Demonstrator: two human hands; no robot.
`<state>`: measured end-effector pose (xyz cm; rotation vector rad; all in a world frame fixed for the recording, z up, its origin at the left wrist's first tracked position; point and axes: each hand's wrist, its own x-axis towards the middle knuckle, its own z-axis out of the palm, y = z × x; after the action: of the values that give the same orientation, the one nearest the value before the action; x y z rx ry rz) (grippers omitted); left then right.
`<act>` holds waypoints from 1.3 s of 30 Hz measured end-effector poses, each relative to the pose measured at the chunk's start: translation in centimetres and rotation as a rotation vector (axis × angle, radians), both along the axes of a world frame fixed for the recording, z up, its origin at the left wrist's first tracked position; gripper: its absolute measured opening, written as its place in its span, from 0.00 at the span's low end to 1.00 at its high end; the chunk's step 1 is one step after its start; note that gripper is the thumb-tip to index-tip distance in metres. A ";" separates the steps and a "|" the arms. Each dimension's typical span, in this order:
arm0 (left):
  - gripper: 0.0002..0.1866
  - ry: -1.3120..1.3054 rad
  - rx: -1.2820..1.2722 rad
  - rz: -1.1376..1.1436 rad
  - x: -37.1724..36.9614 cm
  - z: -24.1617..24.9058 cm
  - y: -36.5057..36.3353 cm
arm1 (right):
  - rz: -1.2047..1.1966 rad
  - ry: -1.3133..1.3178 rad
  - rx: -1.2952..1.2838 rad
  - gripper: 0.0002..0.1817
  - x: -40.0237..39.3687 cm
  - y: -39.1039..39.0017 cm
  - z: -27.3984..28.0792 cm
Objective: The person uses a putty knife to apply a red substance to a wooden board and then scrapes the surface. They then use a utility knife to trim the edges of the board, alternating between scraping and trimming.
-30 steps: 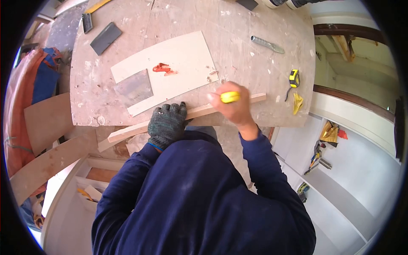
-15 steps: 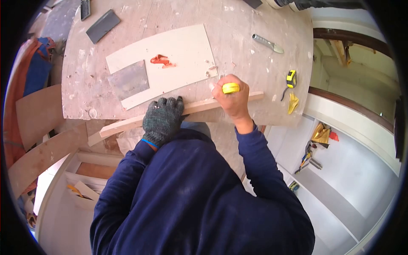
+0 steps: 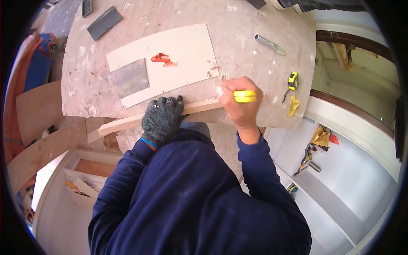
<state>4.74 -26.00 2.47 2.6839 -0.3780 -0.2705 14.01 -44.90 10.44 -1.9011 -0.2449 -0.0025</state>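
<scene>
My left hand (image 3: 161, 121), in a dark knitted glove, is wrapped over a long wooden strip (image 3: 199, 106) at the table's near edge. The strip slants across in front of my body, and its left end juts past the table. Bare and closed, my right hand (image 3: 239, 111) grips a yellow-handled tool (image 3: 245, 97) over the strip's right part. The tool's working end is hidden by the hand, so its kind does not show. Beyond the strip lies a thin pale board (image 3: 187, 46) with a red smear (image 3: 161, 58) and a grey flat plate (image 3: 131, 78) on it.
To the right on the worktable (image 3: 238, 25) lie a metal tool (image 3: 270, 44), a yellow-black tape measure (image 3: 293, 80) and a yellow scrap (image 3: 294, 105). A dark block (image 3: 104, 23) lies far left. White cabinet parts (image 3: 340, 182) stand right; a person's foot (image 3: 278, 4) shows at the top.
My right hand has shifted right and slightly nearer along the strip, and the yellow handle has turned. The left hand stays on the strip.
</scene>
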 end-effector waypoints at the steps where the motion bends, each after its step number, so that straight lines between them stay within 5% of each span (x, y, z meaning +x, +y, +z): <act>1: 0.27 -0.017 0.021 -0.004 0.0 0.1 0.0 | 0.008 -0.032 0.019 0.09 -0.2 0.2 0.6; 8: 0.27 -0.022 0.020 0.002 0.0 -0.1 -0.1 | -0.036 0.110 -0.107 0.10 0.6 -0.5 -1.5; 12: 0.27 -0.030 0.024 -0.003 0.1 -0.2 -0.1 | -0.015 -0.053 0.014 0.11 0.0 0.1 0.1; 14: 0.28 0.018 0.047 0.002 0.3 0.3 -0.2 | 0.002 -0.046 -0.153 0.11 -0.7 -0.1 -2.4; 18: 0.27 -0.016 0.031 -0.012 -0.1 0.1 -0.1 | -0.048 0.190 0.047 0.09 0.2 -0.6 -2.7; 24: 0.27 0.008 0.007 -0.011 0.1 0.2 0.0 | -0.028 0.050 0.209 0.09 -0.3 -0.5 1.1; 28: 0.28 -0.002 0.009 0.009 0.3 0.0 -0.3 | -0.037 0.044 -0.083 0.10 -0.1 -0.9 -2.6; 36: 0.27 -0.012 -0.002 0.001 -0.1 0.3 0.0 | -0.051 0.024 0.175 0.10 -0.5 -0.3 1.0; 39: 0.27 -0.005 0.023 0.001 0.0 0.4 -0.2 | -0.005 -0.009 0.051 0.10 -0.6 -0.9 -1.7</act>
<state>4.78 -26.17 2.86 2.7081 -0.3774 -0.2698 13.45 -45.81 8.74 -1.8515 -0.2437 -0.0209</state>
